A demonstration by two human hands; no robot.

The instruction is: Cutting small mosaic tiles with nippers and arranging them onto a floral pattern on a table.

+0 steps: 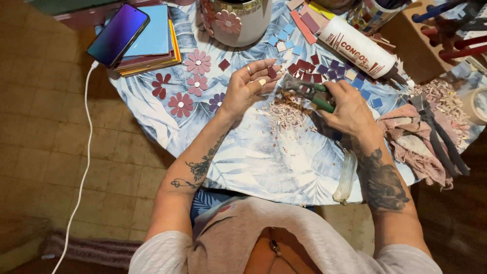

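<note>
My left hand pinches a small dark red tile piece between thumb and fingertips above the table. My right hand grips green-handled tile nippers, whose metal jaws point left toward the tile piece. Under both hands lies a heap of pinkish tile chips on the blue leaf-print tablecloth. Loose red and purple square tiles lie just beyond the nippers.
Tile flowers lie at the left. A phone rests on stacked coloured sheets, its white cable hanging to the floor. A mosaic-decorated pot, white glue bottle, pink rag, black pliers and tape roll surround.
</note>
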